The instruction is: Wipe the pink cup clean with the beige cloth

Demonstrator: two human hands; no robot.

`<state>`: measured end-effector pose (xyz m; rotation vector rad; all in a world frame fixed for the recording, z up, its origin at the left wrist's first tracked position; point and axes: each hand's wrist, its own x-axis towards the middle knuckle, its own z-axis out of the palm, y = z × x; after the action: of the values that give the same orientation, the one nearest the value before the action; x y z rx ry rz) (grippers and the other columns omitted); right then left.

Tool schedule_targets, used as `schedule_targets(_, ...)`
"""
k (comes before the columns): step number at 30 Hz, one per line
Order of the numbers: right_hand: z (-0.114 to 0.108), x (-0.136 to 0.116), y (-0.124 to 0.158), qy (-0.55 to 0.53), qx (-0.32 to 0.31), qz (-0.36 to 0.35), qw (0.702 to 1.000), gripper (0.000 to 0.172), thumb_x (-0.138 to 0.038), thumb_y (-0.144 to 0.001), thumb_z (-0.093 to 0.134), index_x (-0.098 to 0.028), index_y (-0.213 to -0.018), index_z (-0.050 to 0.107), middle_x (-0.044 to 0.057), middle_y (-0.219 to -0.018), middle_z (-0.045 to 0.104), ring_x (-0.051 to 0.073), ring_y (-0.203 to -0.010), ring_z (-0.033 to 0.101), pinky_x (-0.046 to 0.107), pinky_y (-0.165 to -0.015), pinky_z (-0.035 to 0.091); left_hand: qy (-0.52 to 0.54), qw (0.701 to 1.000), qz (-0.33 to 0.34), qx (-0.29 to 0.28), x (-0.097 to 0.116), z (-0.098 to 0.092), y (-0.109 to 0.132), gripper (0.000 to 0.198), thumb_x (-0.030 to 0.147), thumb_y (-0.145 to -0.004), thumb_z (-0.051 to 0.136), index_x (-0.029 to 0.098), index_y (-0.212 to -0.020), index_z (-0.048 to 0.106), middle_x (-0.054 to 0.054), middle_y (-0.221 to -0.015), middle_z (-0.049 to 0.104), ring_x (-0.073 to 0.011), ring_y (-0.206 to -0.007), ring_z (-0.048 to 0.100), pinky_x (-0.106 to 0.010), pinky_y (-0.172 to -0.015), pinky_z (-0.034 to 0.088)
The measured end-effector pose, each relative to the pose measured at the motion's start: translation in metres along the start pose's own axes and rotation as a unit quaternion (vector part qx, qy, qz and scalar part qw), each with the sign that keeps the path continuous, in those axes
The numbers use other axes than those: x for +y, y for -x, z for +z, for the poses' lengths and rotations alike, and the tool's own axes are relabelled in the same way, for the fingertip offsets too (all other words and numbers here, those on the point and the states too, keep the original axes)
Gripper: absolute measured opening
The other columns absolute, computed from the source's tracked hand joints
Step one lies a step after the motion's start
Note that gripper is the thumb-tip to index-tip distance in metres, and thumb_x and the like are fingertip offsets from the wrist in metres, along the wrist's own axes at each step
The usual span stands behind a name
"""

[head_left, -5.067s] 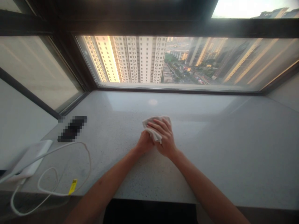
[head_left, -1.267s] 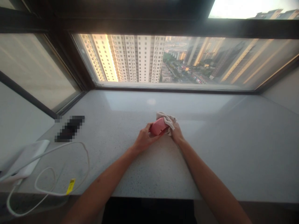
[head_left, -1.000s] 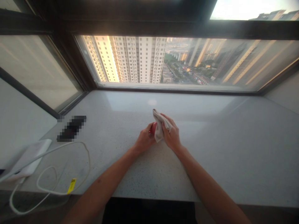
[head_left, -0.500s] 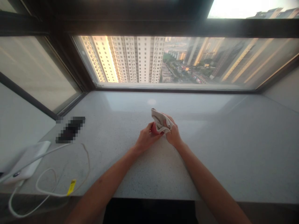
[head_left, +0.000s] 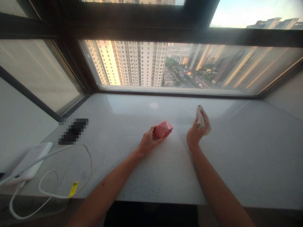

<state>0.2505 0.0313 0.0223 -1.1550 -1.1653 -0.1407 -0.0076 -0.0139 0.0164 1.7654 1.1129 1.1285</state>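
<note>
Now apart: the cloth has come off the pink box

Just half a second ago both my hands were bunched together at the middle of the counter [head_left: 165, 176], with the cloth wrapped over the box. They have since separated. My right hand [head_left: 194, 136] has swung out to the right and a little toward the window, taking the cloth [head_left: 200, 116] with it. The pink box [head_left: 163, 129] is now fully uncovered and the rubbing has stopped, so its top and side can be seen plainly.

My left hand [head_left: 148, 143] holds the box by its near end. The grip is closed around that end, thumb on one side and fingers on the other, and the box tilts away from me. I cannot tell whether its far end rests on the counter or hangs just above it.

My right hand is raised off the counter. Its grip is pressed together on the pale cloth, which is crumpled into a small wad and sticks up above the fingertips. Cloth and box are well apart, with bare counter between them.

Far to my left lie a dark blurred-out phone [head_left: 73, 130], a white charger block [head_left: 27, 162] and a looping white cable [head_left: 58, 171] with a yellow tag [head_left: 74, 189]. Neither hand is near them.
</note>
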Motion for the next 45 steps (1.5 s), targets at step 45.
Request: schedule_targets(45,0.037,-0.047,0.053,-0.177,-0.145,0.28,0.932,0.055,-0.058,-0.106,0.044,-0.016,-0.12,0.077,0.012,-0.109,0.082,0.031,-0.11,0.077,0.046,-0.095,0.064,-0.009,1.0,0.01,0.011,-0.002,-0.001,0.002,0.063,0.04,-0.087,0.086,0.019,-0.141,0.061,-0.012,-0.125,0.078,-0.0246,-0.107,0.077,-0.039,-0.097,0.065)
